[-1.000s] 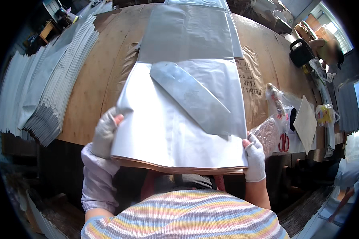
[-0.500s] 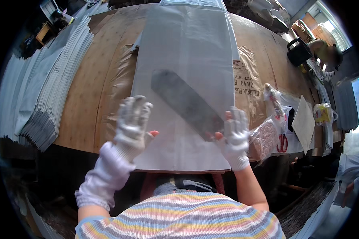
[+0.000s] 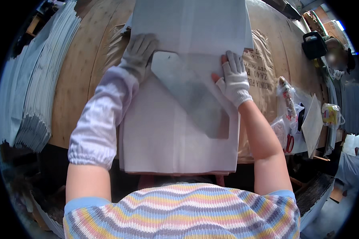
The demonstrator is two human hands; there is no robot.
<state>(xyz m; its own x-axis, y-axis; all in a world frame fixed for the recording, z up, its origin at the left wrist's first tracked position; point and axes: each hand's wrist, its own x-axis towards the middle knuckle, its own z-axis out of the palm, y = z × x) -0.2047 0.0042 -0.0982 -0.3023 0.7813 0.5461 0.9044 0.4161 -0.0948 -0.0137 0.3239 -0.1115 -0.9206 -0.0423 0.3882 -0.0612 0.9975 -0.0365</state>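
Observation:
A stack of white sheets [image 3: 155, 147] lies before me, with a long grey plate-like piece [image 3: 191, 95] with cut-off corners lying diagonally on it. My left hand [image 3: 139, 49], in a whitish work glove, lies flat by the stack's left edge, just beyond the grey piece's upper left end. Its fingers point away from me; the thumb is hidden. At the right edge, my right hand [image 3: 234, 75] rests with fingers stretched and thumb apart, its glove leaving the thumb and a fingertip bare. Between the hands runs the near edge or fold of a far white sheet [image 3: 187, 28].
A tall pile of white folded sheets [image 3: 48, 75] stands on the wooden table [image 3: 81, 67] at left. Brown printed wrapping [image 3: 263, 71] lies at right, near red-handled scissors [image 3: 289, 143], plastic bags and a pale diamond-shaped sheet [image 3: 312, 123]. Another person [image 3: 337, 59] is at far right.
Both hands have moved away from me, from above the near part down to the stack's two sides. An edge or fold now crosses the white sheets beyond the grey piece.

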